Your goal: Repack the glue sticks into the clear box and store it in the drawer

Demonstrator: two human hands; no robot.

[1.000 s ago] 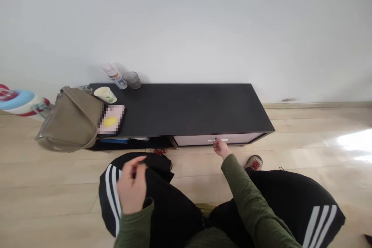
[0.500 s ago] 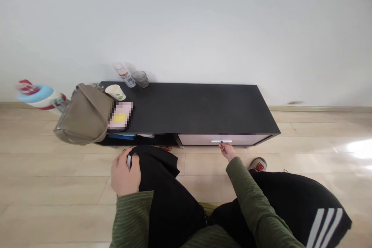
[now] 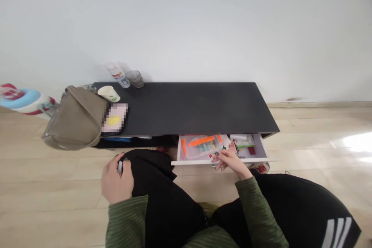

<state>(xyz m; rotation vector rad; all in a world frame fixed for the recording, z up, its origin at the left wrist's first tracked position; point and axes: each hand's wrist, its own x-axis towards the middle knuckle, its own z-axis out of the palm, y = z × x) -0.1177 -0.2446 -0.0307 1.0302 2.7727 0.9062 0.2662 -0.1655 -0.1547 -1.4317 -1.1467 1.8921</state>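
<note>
My left hand (image 3: 117,180) rests on my left knee, its fingers curled round a small pale object (image 3: 120,167) whose kind I cannot make out. A white drawer (image 3: 263,148) stands pulled out of the low black cabinet (image 3: 200,108). Over its front edge is my right hand (image 3: 231,161), fingers loosely bent and apart, hiding most of the handle (image 3: 214,166). Inside the drawer, left of that hand, lies a clear plastic case (image 3: 205,146) with orange strips. Toward the right are a red item (image 3: 251,150) and a white box-like item (image 3: 238,137), among other small things.
On the cabinet's left end are a taupe bag (image 3: 78,118), a paper cup (image 3: 109,93), a spray can (image 3: 117,75), a grey glass (image 3: 135,79) and a blurred pink-and-yellow item (image 3: 114,118). A bottle with a blue top (image 3: 26,99) shows at far left. My knees flank the drawer.
The drawer has slid out toward me, showing its contents. My right hand has shifted from pinching the handle to over the drawer's front edge. My left hand stays on my knee.
</note>
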